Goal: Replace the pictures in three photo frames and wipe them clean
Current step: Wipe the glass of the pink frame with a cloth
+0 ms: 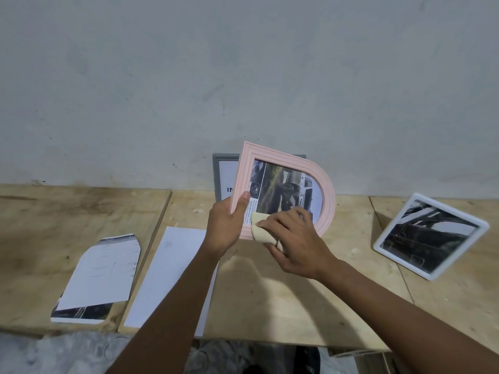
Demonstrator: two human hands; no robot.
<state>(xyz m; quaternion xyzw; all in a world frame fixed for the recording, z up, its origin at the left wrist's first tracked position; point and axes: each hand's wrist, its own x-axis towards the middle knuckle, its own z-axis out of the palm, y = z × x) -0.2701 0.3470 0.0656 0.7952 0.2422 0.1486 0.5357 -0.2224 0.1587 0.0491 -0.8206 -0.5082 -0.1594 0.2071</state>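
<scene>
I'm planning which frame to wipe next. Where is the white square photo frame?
Head view: the white square photo frame sits far right on the plywood table, right of the pink arched frame the left hand holds.

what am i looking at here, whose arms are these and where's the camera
No machine: these are a person's bare arms, filmed by one wide camera on their head, looking down at a wooden table. The left hand holds a pink arched frame up by its straight edge. The right hand holds a cloth against its front. A grey frame stands against the wall behind, a white frame sits at the right, and a cut printout and a blank sheet lie at the left.
</scene>
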